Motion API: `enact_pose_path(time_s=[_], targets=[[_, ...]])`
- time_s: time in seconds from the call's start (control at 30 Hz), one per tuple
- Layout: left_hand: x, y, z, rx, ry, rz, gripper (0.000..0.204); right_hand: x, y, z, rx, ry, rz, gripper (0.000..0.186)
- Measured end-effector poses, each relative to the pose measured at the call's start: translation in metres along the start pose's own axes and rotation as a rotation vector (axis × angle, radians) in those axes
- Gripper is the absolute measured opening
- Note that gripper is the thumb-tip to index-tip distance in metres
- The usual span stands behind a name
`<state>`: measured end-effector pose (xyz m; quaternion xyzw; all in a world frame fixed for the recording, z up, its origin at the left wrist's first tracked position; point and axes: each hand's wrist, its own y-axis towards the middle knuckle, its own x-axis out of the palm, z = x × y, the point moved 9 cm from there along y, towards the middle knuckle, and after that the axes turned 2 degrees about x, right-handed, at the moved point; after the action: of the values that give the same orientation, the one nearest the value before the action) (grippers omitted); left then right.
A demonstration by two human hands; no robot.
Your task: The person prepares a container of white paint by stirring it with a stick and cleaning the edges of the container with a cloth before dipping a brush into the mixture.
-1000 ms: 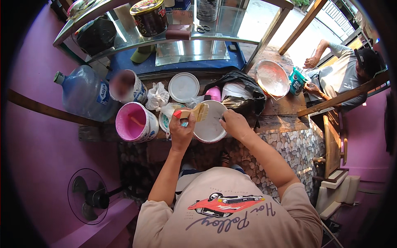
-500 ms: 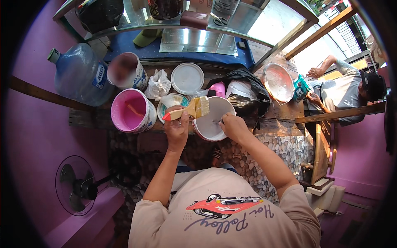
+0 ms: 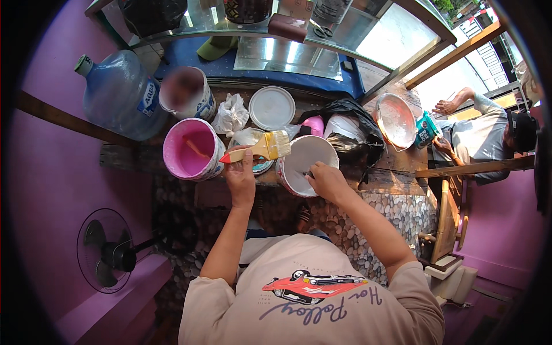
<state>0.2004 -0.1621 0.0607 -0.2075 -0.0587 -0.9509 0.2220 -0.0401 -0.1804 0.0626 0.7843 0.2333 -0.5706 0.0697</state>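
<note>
My left hand (image 3: 240, 183) is closed round the wooden handle of a wide paintbrush (image 3: 261, 149). The brush has a red handle end, and its yellowed bristles point right, close to the left rim of a white bucket (image 3: 319, 144). Over that bucket's right side, my right hand (image 3: 326, 181) is closed on something small and dark, mostly hidden by the fingers. Pale whitish material lines the bucket. Left of the brush stands a bucket of bright pink paint (image 3: 192, 156) with a stick in it. A tub with a plastic bag (image 3: 248, 137) sits partly behind the brush.
A large blue water jug (image 3: 122, 95), another paint bucket (image 3: 204, 95), a round white lid (image 3: 272, 108) and black plastic bags (image 3: 362, 123) crowd the wooden bench. At right, a person (image 3: 477, 135) holds a teal packet near a pinkish basin (image 3: 397, 121). A fan (image 3: 106, 250) stands lower left.
My left hand has drawn the paintbrush slightly left, off the white bucket's opening. The right hand stays at the bucket. The whole view has shifted a little.
</note>
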Motion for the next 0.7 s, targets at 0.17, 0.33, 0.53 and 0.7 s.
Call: enact_pose_path(time_s=[0.17,0.33,0.53,0.7], targets=[[-0.005,0.002,0.007,0.021,0.026,0.012,0.016,0.0,-0.009,0.017,0.125,-0.028,-0.045,0.023],[-0.003,0.0,0.006,0.008,0.02,-0.002,0.016,0.009,-0.005,-0.015,0.029,0.003,0.023,0.022],[0.007,0.001,0.005,0.058,0.036,-0.013,0.015,-0.003,-0.01,0.011,0.127,-0.076,0.04,0.019],[0.021,0.011,-0.013,0.075,0.017,-0.023,0.017,0.0,0.004,-0.01,0.039,-0.011,0.114,0.02]])
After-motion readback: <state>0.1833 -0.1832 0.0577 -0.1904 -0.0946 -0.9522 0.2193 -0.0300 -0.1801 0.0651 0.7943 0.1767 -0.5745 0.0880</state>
